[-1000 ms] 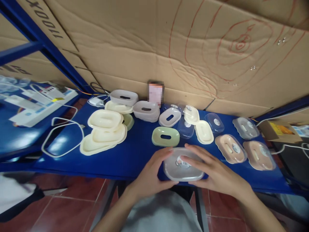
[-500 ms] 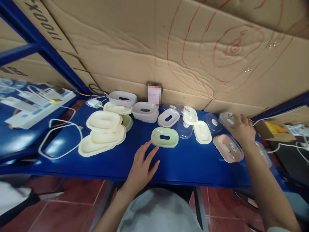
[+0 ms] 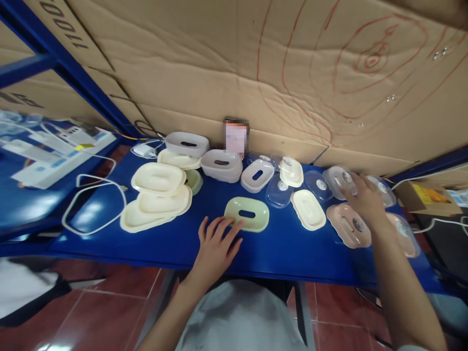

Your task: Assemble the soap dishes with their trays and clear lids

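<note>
A pale green oblong dish [image 3: 239, 207] with a slot in its middle lies on the blue table. My left hand [image 3: 215, 243] has its fingers spread, their tips at the dish's near left edge. On the right, my right hand [image 3: 367, 202] has its thumb and fingers on the right edge of a clear plastic lid [image 3: 338, 181] with a round label; motion blurs the fingers. Just in front of that hand lies a pinkish dish under a clear cover [image 3: 349, 226]. Another clear lid [image 3: 383, 191] is beyond the hand, to its right.
Cream oblong covers [image 3: 158, 179] are stacked on the left. Grey slotted boxes [image 3: 221, 165] stand at the back, near a phone [image 3: 236, 136] against the cardboard wall. A white cable [image 3: 93, 231] loops at far left. A cardboard box [image 3: 427, 197] sits far right.
My left fingers have come onto the green dish, which now sits slightly nearer and tilted. The clear lid at my right hand has shifted left and looks larger.
</note>
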`<state>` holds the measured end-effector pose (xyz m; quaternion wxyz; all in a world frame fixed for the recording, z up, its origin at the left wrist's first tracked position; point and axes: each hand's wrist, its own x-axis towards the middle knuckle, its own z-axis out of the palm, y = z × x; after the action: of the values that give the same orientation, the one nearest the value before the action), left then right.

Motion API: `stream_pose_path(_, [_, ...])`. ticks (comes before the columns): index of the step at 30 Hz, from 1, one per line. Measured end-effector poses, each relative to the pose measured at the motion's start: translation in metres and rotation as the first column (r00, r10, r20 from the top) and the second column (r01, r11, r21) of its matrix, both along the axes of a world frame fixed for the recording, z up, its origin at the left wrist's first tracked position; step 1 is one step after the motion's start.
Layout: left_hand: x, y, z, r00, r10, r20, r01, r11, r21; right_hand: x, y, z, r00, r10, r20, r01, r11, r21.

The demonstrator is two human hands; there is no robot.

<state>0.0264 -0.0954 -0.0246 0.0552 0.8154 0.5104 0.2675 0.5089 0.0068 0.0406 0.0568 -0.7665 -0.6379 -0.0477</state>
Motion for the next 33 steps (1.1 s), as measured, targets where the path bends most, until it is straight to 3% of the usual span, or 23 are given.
stream_pose_path(4, [-0.006, -0.006, 0.001, 0.998, 0.063, 0.009, -0.064, 0.996, 0.055, -0.071, -0.041, -0.004, 0.977, 0.209, -0.044, -0.201, 0.968, 0.148])
stream_pose_path(8, [-0.02, -0.01, 0.0, 0.996, 0.063, 0.071, -0.065, 0.997, 0.032, -0.136, -0.094, -0.032, 0.955, 0.296, 0.01, -0.294, 0.946, 0.137])
stream_pose_path(13, [-0.037, -0.016, 0.012, 0.93, -0.027, 0.367, 0.053, 0.997, -0.06, -0.171, -0.148, -0.055, 0.914, 0.385, -0.129, -0.362, 0.917, 0.167])
stream_pose_path(16, [-0.034, -0.015, 0.024, 0.888, -0.015, 0.46, 0.031, 0.999, -0.027, -0.188, -0.166, -0.054, 0.778, 0.562, -0.28, -0.544, 0.826, 0.147])
stream_pose_path(18, [-0.025, -0.013, 0.028, 0.899, -0.075, 0.432, 0.068, 0.997, 0.03, -0.199, -0.17, -0.052, 0.695, 0.63, -0.346, -0.608, 0.772, 0.186])
stream_pose_path(23, [-0.005, -0.016, 0.02, 0.95, -0.189, 0.247, 0.174, 0.981, 0.082, -0.211, -0.161, -0.048, 0.7, 0.594, -0.396, -0.515, 0.804, 0.296])
stream_pose_path(29, [-0.012, -0.041, 0.008, 0.981, -0.181, 0.071, 0.177, 0.982, 0.063, -0.222, -0.139, -0.049, 0.604, 0.724, -0.333, -0.719, 0.676, 0.165])
stream_pose_path(33, [-0.02, -0.05, 0.003, 0.977, -0.213, -0.003, 0.213, 0.977, 0.023, -0.231, -0.138, -0.054, 0.565, 0.761, -0.32, -0.767, 0.627, 0.138])
